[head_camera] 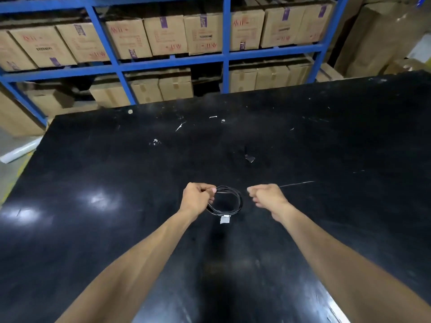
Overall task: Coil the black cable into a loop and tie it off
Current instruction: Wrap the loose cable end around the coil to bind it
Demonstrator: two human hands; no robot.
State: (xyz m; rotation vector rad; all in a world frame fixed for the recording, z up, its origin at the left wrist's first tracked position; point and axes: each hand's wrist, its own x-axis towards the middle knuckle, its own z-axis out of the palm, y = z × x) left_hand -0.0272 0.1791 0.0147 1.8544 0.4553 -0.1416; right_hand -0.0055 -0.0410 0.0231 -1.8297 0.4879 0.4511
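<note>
The black cable (229, 199) is wound into a small round coil of several turns, hanging just above the black table (116, 183). A white tag (225, 219) hangs from the coil's bottom. My left hand (198, 198) pinches the coil's left side between thumb and fingers. My right hand (265, 196) is a closed fist just right of the coil, apart from it. A thin strand, the cable's loose tail (297, 183), runs from behind that fist to the right across the table. The tail's stretch inside the fist is hidden.
A small grey scrap (250, 158) lies on the table beyond the coil, with white flecks (155, 141) farther back. Blue shelving (225, 57) full of cardboard boxes (165, 36) stands behind the table's far edge. A white roll (18, 152) lies on the floor at left.
</note>
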